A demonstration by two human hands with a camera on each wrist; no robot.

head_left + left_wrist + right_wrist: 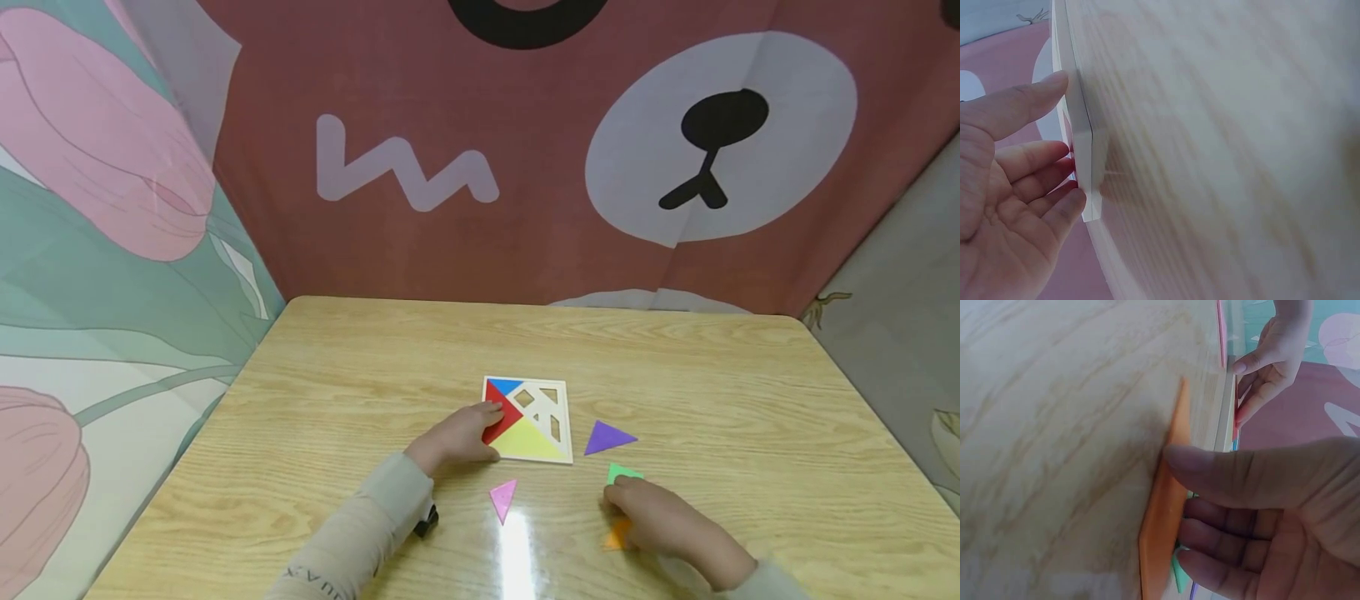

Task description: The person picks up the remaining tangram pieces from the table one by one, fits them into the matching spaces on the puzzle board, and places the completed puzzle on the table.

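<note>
A white tangram board (569, 433) lies on the table with a blue triangle (505, 386), a red triangle (510, 416) and a yellow triangle (531, 442) inside it. My left hand (459, 435) rests at the board's left side, fingertips on the red piece and thumb at the near edge. Over on the right, my right hand (671, 518) is low over an orange piece (1166, 512), touching it with the thumb. Its other fingers extend beside a green piece (621, 472), partly hidden by the hand. The board's right part shows bare cut-out recesses.
A purple triangle (609, 437) lies right of the board. Nearer the front is a pink triangle (503, 500), between the two hands. A printed cloth (450, 250) hangs behind the wooden table (337, 350). Beside the left wrist sits a small black object (426, 520).
</note>
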